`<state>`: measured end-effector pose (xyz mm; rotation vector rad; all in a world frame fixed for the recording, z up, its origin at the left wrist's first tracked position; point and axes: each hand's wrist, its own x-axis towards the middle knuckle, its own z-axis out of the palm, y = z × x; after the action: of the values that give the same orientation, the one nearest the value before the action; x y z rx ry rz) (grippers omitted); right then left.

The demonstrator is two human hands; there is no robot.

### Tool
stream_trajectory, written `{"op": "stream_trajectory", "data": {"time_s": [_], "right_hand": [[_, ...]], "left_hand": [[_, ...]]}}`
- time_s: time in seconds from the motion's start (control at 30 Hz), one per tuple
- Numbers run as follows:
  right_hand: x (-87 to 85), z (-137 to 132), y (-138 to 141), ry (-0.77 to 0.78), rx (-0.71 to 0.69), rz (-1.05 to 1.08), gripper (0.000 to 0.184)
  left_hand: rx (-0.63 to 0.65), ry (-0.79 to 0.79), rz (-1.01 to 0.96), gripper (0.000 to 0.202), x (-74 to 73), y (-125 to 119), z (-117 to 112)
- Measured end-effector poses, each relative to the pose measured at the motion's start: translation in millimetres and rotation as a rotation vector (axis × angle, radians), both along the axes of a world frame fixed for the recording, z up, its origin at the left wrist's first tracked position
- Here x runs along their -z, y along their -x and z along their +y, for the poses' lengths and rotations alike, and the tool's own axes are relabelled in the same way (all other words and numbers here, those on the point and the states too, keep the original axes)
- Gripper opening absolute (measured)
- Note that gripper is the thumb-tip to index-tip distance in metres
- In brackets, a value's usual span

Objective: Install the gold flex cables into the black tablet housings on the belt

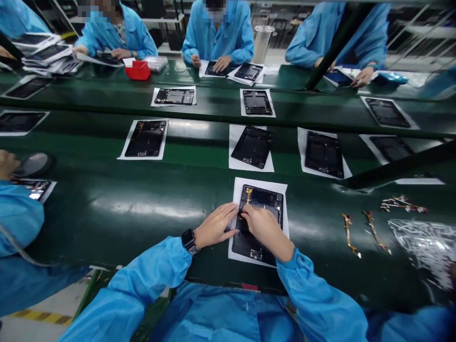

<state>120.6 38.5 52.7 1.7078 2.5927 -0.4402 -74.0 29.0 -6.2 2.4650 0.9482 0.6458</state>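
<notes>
In front of me a black tablet housing [244, 243] lies on a white sheet [260, 181]. My left hand [214, 226] rests along its left edge with the fingers stretched out. Over the housing, my right hand [265, 228] has its thumb and fingertips pinched together near the inner left side. What is in that pinch is hidden by the fingers. An orange flex cable [248, 195] shows just above my right fingertips, in the housing's upper left part. A small silvery part [255, 254] sits at the housing's lower end.
To the right lie two loose flex cables [348, 236] [375, 232], a small pile of them [403, 204] and white strips [423, 242]. Beyond, more tablet housings [253, 146] lie on paper. Dark slanting bars [402, 164] cross the right. Co-workers [218, 33] sit opposite; another's sleeve [19, 218] is left.
</notes>
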Motion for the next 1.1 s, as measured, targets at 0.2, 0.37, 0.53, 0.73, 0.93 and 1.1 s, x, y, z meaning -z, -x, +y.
{"op": "stream_trajectory", "data": {"time_s": [0.2,0.37,0.53,0.73,0.93,1.1], "right_hand": [[10.1,-4.9,1.6,-0.009,0.093,0.068,0.015],[20.3,-11.0,-9.2,-0.011,0.168,0.309,0.017],[24.8,-14.5,-8.2,-0.048,0.103,0.279,0.023],[21.3,-22.2,-11.6,-0.086,0.178,0.386,0.02],[24.5,-25.0,-8.9,-0.102,0.156,0.36,0.019],[26.4,-23.2,-2.1,-0.119,0.102,0.25,0.022]], "left_hand": [[0.007,-0.001,-0.008,0.061,1.2,1.3,-0.3],[-0.001,-0.006,0.002,0.06,3.8,0.7,-1.4],[-0.012,-0.005,-0.002,0.057,5.9,0.2,-1.1],[-0.004,0.005,-0.014,0.053,4.3,0.2,-0.5],[-0.007,0.019,-0.003,0.055,1.1,0.6,0.1],[-0.002,0.035,-0.006,0.054,0.2,0.4,0.4]]}}
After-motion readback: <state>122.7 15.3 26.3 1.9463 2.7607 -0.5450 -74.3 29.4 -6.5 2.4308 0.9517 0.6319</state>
